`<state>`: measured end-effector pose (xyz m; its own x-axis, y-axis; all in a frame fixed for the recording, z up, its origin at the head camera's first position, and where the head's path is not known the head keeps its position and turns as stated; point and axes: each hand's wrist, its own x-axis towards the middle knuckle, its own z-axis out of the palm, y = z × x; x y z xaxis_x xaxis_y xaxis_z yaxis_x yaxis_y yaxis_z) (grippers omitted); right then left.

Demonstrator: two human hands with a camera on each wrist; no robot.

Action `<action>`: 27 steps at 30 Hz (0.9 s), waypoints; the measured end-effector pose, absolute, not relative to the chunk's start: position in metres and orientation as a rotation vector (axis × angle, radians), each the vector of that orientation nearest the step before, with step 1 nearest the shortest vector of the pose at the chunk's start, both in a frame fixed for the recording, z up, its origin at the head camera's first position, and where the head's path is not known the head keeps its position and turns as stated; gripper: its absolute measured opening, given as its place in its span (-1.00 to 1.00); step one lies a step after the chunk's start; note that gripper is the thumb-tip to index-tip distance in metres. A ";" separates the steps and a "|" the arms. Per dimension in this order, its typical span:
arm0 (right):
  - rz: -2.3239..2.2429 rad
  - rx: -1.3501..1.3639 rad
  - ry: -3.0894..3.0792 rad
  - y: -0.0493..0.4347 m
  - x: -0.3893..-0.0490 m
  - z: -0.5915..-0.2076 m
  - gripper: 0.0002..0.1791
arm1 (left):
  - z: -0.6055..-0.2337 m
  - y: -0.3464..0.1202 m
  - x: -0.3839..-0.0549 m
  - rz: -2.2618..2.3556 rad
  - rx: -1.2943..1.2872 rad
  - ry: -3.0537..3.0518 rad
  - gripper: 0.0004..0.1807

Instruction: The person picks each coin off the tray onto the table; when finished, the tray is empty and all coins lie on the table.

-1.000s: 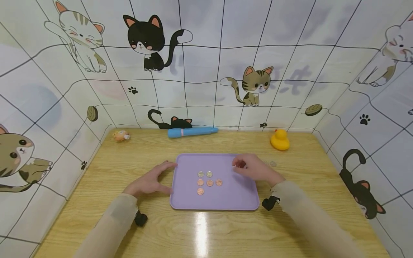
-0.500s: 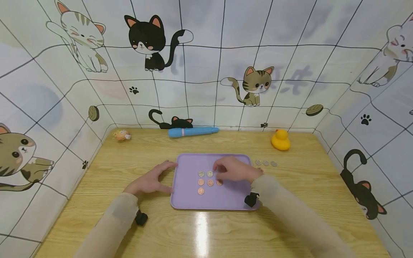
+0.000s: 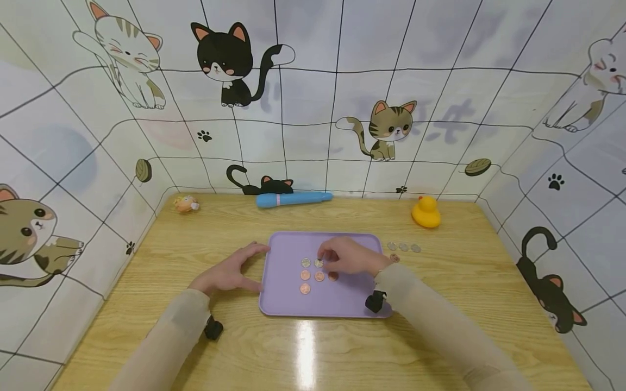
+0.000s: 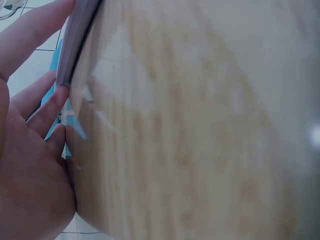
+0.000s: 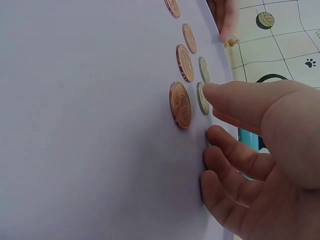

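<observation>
coins are lying flat on a purple tray, which is resting on a wood-grained bench. two silver-coloured ones are making up the far row, three copper ones are forming the middle row, and one copper one is sitting nearest the person. the left hand is spreading its thumb and fingers, with fingertips touching the tray's left edge. the right hand is bending its fingers low over the tray, its thumb tip just beside the right-hand silver coin; whether it is pinching anything, one cannot tell. the two hands are resting well apart. three more silver-coloured coins are lying in a line right of the tray. behind, a yellow duck, a blue stick-shaped object and a small figure are standing or lying along the far edge.
</observation>
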<state>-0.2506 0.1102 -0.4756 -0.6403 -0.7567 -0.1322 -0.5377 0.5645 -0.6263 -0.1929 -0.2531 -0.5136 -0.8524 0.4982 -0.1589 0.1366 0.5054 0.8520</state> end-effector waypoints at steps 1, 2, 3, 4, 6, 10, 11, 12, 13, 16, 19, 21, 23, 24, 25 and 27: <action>-0.778 -1.046 2.410 0.110 -0.250 -0.475 -0.80 | -0.514 -0.253 -0.193 1.291 0.520 2.365 0.11; -0.782 -1.044 2.405 0.109 -0.250 -0.475 -0.80 | -0.514 -0.253 -0.193 1.295 0.517 2.361 0.10; -0.783 -1.044 2.404 0.109 -0.250 -0.474 -0.80 | -0.514 -0.252 -0.193 1.295 0.514 2.361 0.10; -0.784 -1.043 2.406 0.108 -0.250 -0.474 -0.80 | -0.513 -0.252 -0.193 1.294 0.515 2.363 0.10; -0.780 -1.045 2.411 0.108 -0.251 -0.475 -0.80 | -0.513 -0.252 -0.193 1.299 0.514 2.364 0.10; -0.764 -1.029 2.422 0.105 -0.252 -0.477 -0.78 | -0.513 -0.252 -0.193 1.297 0.534 2.374 0.08; -0.759 -1.023 2.423 0.104 -0.253 -0.478 -0.78 | -0.513 -0.252 -0.193 1.299 0.529 2.372 0.08; -0.756 -1.013 2.422 0.103 -0.253 -0.478 -0.78 | -0.513 -0.252 -0.194 1.299 0.531 2.371 0.08; -0.747 -1.007 2.426 0.103 -0.254 -0.479 -0.77 | -0.513 -0.252 -0.194 1.298 0.532 2.372 0.07; -0.725 -0.996 2.439 0.102 -0.254 -0.480 -0.76 | -0.514 -0.251 -0.194 1.295 0.522 2.372 0.08; -0.700 -1.000 2.456 0.100 -0.254 -0.481 -0.76 | -0.513 -0.251 -0.194 1.291 0.508 2.372 0.08; -0.692 -0.996 2.455 0.100 -0.254 -0.480 -0.76 | -0.513 -0.252 -0.194 1.286 0.497 2.373 0.08; -0.682 -0.995 2.452 0.098 -0.254 -0.480 -0.78 | -0.513 -0.252 -0.194 1.284 0.490 2.373 0.08; -0.676 -0.993 2.450 0.098 -0.254 -0.479 -0.79 | -0.513 -0.252 -0.193 1.283 0.488 2.373 0.08; -0.670 -0.992 2.451 0.097 -0.255 -0.479 -0.80 | -0.513 -0.252 -0.193 1.283 0.489 2.373 0.08; -0.658 -0.990 2.452 0.096 -0.256 -0.478 -0.82 | -0.513 -0.252 -0.193 1.285 0.497 2.375 0.08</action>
